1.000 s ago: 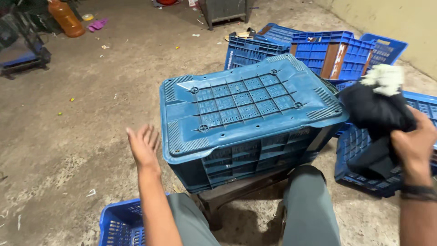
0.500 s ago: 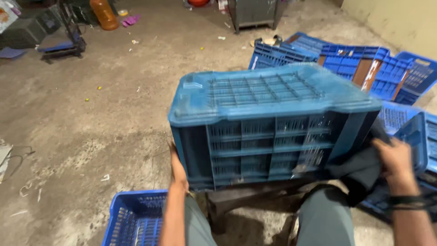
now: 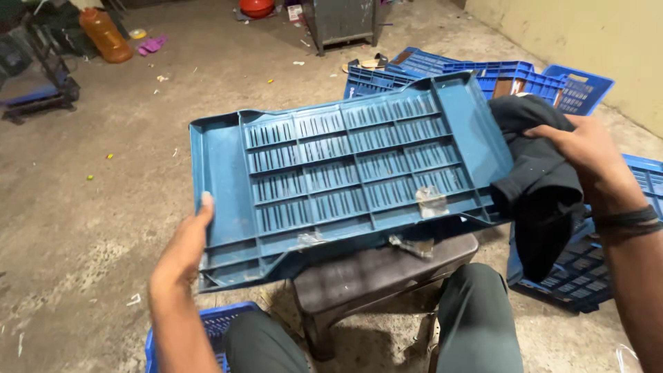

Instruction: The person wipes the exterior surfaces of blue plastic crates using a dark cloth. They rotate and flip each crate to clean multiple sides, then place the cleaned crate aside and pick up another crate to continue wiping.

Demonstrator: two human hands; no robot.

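Left hand (image 3: 185,250) is bracing, fingers flat, the crate (image 3: 345,169) now being tipped slatted-wall-up, while a dark cloth (image 3: 542,176) is being gripped by the right hand (image 3: 587,155).

Crate (image 3: 345,173) tipped on stool (image 3: 366,283) between both knees; stacked crates (image 3: 483,72) behind, another crate (image 3: 587,276) right, perhaps a jug (image 3: 105,34) far left.

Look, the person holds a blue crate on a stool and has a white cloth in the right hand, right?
Not quite. The cloth in the right hand is black, not white, as the head view shows. The rest fits: the blue crate rests on the stool, with the left hand at its edge.
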